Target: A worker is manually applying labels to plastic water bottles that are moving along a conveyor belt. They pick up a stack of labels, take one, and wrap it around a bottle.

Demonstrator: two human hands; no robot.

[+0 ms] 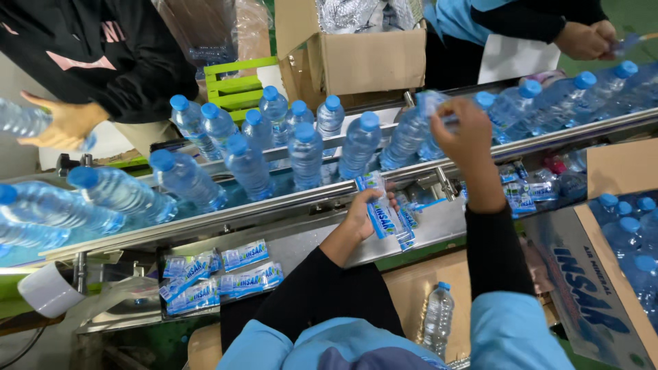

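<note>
Head view: the right hand (465, 135) has its fingers (445, 120) curled and pinching a thin clear-and-blue label sleeve (430, 103) at the top of a plastic water bottle (410, 137), which stands on the steel conveyor (274, 205). The left hand (362, 214) has its fingers closed round a stack of blue-and-white label sleeves (381, 212), held upright just below the conveyor's near rail; only the thumb side shows, so how the far fingers lie cannot be told.

Just left of the right fingers, a crowd of blue-capped bottles (288, 144) stands packed together on the belt; further left some of them lie tilted. To the right of those fingers a row of bottles (548, 99) leans along the belt.

Below and left of the left fingers, bundles of label sleeves (219, 277) lie in a metal tray (164, 315). More loose sleeves (524, 192) lie just right of the right wrist. A single bottle (437, 318) stands on a cardboard sheet (404, 288) between the two black sleeves.

Well right, an open carton (589, 288) holds capped bottles. Beyond the belt stand a cardboard box (367, 58) and a green crate (236, 85). At far left a person's gloved hand (65, 123) holds a bottle; at top right another person's hands (586, 38) are together. A white tape roll (48, 289) sits at lower left.
</note>
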